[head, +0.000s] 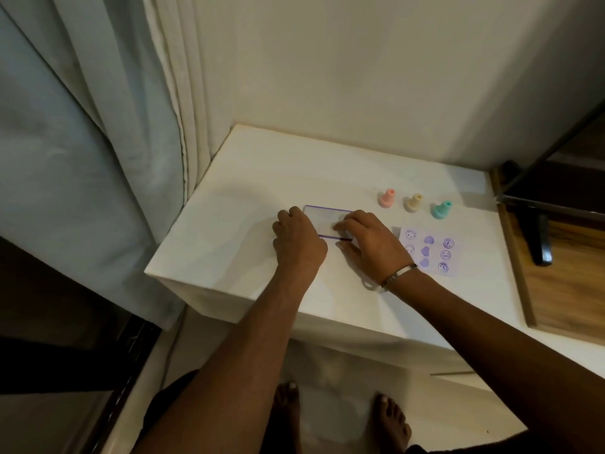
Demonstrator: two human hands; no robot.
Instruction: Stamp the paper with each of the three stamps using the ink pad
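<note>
Your left hand (pixel 298 239) and right hand (pixel 370 245) are both resting on the ink pad (pixel 327 221), fingers curled on its edges; honestly can't tell how tight the grip is. It's looking like you're handling the lid, so keep the base pinned flat. The pad's lying left of the paper (pixel 431 251), long axis running left-right, with the stamps (pixel 413 202) standing behind.

We are looking through one head-worn wide-angle camera, facing forward and steeply down onto the white table (pixel 248 178), close enough that both forearms are filling the lower frame, with the wall corner above and bare feet showing below; no second view is sharing the scene
</note>
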